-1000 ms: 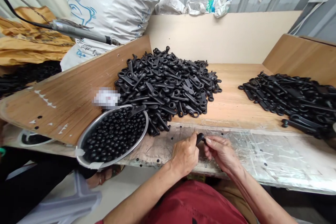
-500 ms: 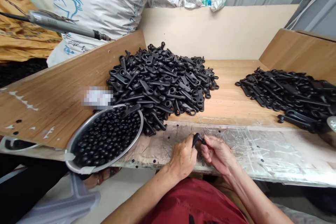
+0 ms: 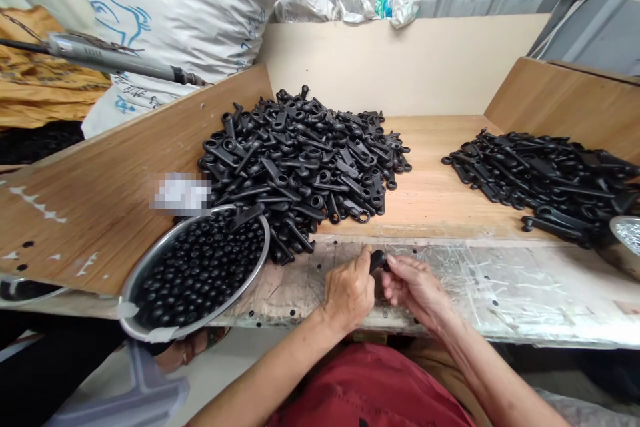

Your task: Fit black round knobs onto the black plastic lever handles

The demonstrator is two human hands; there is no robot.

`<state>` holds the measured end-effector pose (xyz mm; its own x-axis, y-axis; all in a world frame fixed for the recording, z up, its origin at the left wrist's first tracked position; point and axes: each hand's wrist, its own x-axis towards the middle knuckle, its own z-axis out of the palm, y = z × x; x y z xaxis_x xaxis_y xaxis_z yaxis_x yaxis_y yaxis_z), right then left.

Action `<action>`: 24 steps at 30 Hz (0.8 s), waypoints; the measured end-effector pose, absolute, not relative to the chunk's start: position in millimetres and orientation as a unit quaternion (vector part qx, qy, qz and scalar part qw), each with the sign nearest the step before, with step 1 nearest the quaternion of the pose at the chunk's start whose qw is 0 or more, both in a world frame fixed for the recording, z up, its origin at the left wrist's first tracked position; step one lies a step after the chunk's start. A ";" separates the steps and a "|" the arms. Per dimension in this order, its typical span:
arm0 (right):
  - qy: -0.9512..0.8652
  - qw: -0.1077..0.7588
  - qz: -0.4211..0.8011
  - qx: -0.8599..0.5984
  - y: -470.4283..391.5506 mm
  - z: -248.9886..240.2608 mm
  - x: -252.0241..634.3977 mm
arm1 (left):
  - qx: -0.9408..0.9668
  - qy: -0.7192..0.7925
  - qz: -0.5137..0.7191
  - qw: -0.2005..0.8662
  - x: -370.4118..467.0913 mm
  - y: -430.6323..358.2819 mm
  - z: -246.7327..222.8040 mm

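Note:
A black crank handle (image 3: 379, 259) is gripped in my left hand (image 3: 350, 287), over the front strip of the bench; my fingers cover most of its arm. My right hand (image 3: 413, 283) is closed in a pinch at the handle's near right side, on a small black knob (image 3: 386, 267) that is mostly hidden by the fingertips. Beyond my hands lies a large heap of black crank handles (image 3: 300, 160). On the left, a metal bowl (image 3: 267, 240) holds many small round black knobs (image 3: 195, 273).
A second pile of black handles (image 3: 545, 173) lies at the right, beside a metal bowl of small shiny parts (image 3: 627, 233). Wooden side boards (image 3: 100, 193) border the bench. A grey electric screwdriver (image 3: 120, 60) hangs at upper left before a white sack (image 3: 185, 7).
The view has shifted slightly. Both hands stay together at the same spot; the handle has turned a little and the knob sits closer against it, between the fingers.

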<state>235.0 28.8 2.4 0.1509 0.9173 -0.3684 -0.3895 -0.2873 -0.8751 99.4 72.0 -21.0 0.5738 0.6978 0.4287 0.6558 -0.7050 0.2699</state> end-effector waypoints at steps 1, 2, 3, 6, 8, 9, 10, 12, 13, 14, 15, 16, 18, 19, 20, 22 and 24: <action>-0.295 0.521 0.563 -0.569 30.5 3.0 242.2 | 0.891 0.379 0.249 0.032 98.6 74.3 -20.5; -0.333 0.509 0.514 -0.605 32.9 4.2 249.0 | 0.895 0.375 0.240 0.022 98.4 76.0 -20.8; -0.361 0.508 0.460 -0.633 36.2 5.9 254.7 | 0.900 0.369 0.231 0.013 98.8 76.8 -21.7; -0.433 0.516 0.324 -0.664 51.7 10.4 259.1 | 0.918 0.338 0.208 -0.012 102.9 75.1 -27.6; -0.495 0.498 0.295 -0.647 64.8 10.0 251.3 | 0.928 0.312 0.200 -0.025 106.2 72.6 -32.3; -0.521 0.487 0.297 -0.635 71.1 8.4 245.8 | 0.933 0.300 0.198 -0.030 107.4 71.7 -34.3; -0.542 0.474 0.300 -0.626 76.8 5.9 240.1 | 0.936 0.288 0.198 -0.035 108.1 71.1 -35.9; -0.566 0.451 0.307 -0.619 84.8 -0.8 230.8 | 0.942 0.269 0.199 -0.040 108.5 71.3 -38.0; -0.569 0.441 0.307 -0.622 86.9 -4.3 227.8 | 0.943 0.261 0.201 -0.041 108.2 72.0 -38.6; -0.571 0.433 0.304 -0.628 87.7 -7.6 226.0 | 0.945 0.254 0.203 -0.042 107.8 72.8 -39.1; -0.570 0.426 0.299 -0.636 87.5 -10.4 225.2 | 0.945 0.249 0.206 -0.043 107.5 73.7 -39.4; -0.566 0.420 0.292 -0.647 86.4 -12.6 225.0 | 0.946 0.244 0.209 -0.044 107.1 74.6 -39.7; -0.557 0.414 0.276 -0.665 82.9 -15.3 225.2 | 0.947 0.236 0.215 -0.044 106.7 76.1 -40.7; -0.552 0.412 0.269 -0.673 81.1 -16.0 225.2 | 0.947 0.232 0.218 -0.043 106.6 76.6 -41.5; -0.549 0.412 0.264 -0.678 79.5 -16.4 224.8 | 0.948 0.228 0.220 -0.042 106.6 77.1 -42.5; -0.543 0.416 0.255 -0.683 78.3 -16.9 223.6 | 0.948 0.225 0.223 -0.039 106.8 78.0 -44.7; -0.539 0.426 0.252 -0.682 79.8 -17.2 222.8 | 0.945 0.232 0.227 -0.036 107.4 78.6 -46.2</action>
